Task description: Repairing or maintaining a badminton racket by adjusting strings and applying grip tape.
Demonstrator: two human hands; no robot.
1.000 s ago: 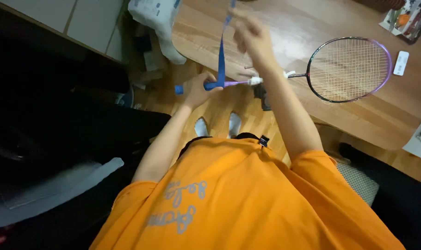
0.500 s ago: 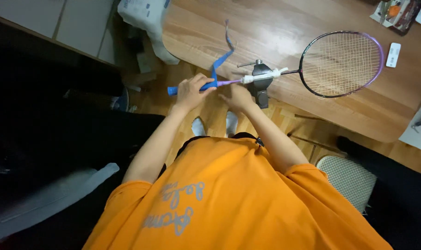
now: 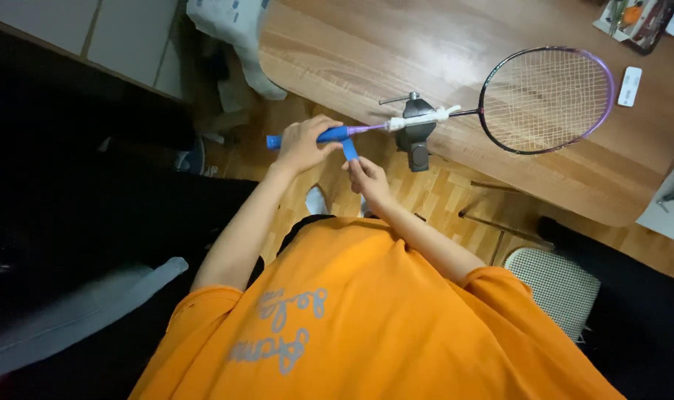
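The loose blue grip tape (image 3: 349,150), which stood up in a long tail over the table a second ago, is now drawn down short below the handle, and my right hand (image 3: 368,178) has dropped from above the racket to just under it. The tape runs from the racket handle (image 3: 329,135) to my right fingertips, which pinch its free end tight. My left hand (image 3: 301,143) is closed around the handle, already wrapped blue out to its butt end. The badminton racket (image 3: 546,100) lies level, its shaft held in a small clamp (image 3: 417,130) fixed at the edge of the wooden table (image 3: 366,52), with the strung head resting over the tabletop. Below my hands is wooden floor, and a woven stool (image 3: 555,285) stands to my right.
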